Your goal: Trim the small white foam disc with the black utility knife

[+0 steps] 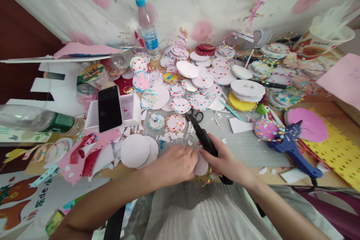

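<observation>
My left hand (180, 163) is closed at the table's front edge, its fingers on a small pale paper disc (201, 165). A colourful dotted trim (206, 178) shows just below that disc. My right hand (225, 159) is wrapped round a long black tool (206, 140), whose exact kind I cannot make out. The tool points forward and left, close beside the disc. Black-handled scissors (197, 116) lie beyond its tip. To the left of my left hand are plain white paper discs (135, 150). Dotted-rim discs (175, 122) lie farther forward on the grey cutting mat (247, 148).
A blue glue gun (292, 150) lies at right, near a yellow dotted sheet (334, 150). At left are a phone (110, 108) on a white box (132, 108) and a lying bottle (36, 118). A blue-capped water bottle (148, 32) stands behind piled discs.
</observation>
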`<state>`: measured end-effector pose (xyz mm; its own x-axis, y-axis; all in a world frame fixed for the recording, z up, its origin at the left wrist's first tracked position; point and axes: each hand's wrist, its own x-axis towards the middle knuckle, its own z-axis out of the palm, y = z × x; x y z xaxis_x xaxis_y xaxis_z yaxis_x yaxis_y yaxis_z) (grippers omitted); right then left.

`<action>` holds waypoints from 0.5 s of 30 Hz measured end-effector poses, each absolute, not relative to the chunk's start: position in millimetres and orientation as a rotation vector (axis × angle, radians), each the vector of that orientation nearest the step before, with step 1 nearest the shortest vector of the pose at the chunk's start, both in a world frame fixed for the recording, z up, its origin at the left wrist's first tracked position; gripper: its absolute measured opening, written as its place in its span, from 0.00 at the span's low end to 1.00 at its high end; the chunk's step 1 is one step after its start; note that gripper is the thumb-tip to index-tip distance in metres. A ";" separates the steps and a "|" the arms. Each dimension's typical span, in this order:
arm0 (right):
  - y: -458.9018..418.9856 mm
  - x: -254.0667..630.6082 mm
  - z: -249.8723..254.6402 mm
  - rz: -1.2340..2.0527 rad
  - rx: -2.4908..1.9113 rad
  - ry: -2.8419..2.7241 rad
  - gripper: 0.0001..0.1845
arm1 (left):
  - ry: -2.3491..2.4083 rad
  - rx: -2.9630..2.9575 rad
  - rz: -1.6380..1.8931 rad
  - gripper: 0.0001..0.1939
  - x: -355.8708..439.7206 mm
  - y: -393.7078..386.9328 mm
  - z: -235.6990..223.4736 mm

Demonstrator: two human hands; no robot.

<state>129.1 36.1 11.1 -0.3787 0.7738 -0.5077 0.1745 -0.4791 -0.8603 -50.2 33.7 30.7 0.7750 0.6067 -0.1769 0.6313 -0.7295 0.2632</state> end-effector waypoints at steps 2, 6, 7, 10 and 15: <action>35.4 135.2 9.4 2.003 -1.387 -1.164 0.17 | 0.965 2.554 -0.041 0.05 -55.1 35.6 34.7; 31.0 148.6 3.3 2.040 -1.307 -0.826 0.22 | 1.050 2.075 0.417 0.06 -65.5 32.1 40.0; 28.8 149.5 1.6 2.009 -1.291 -0.737 0.23 | 1.078 1.944 0.568 0.13 -65.2 28.5 37.9; 19.3 143.6 -4.1 1.967 -1.197 -0.584 0.24 | 1.105 1.609 0.794 0.37 -54.7 14.0 23.1; 7.0 132.4 -16.1 1.903 -1.238 -0.905 0.20 | 1.179 1.259 1.047 0.24 -35.0 1.1 5.4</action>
<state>132.4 7.0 -16.1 -0.3131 0.8315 -0.4588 -0.1691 -0.5242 -0.8346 -35.0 1.1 5.4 0.1256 0.9900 -0.0635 0.0543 0.0571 0.9969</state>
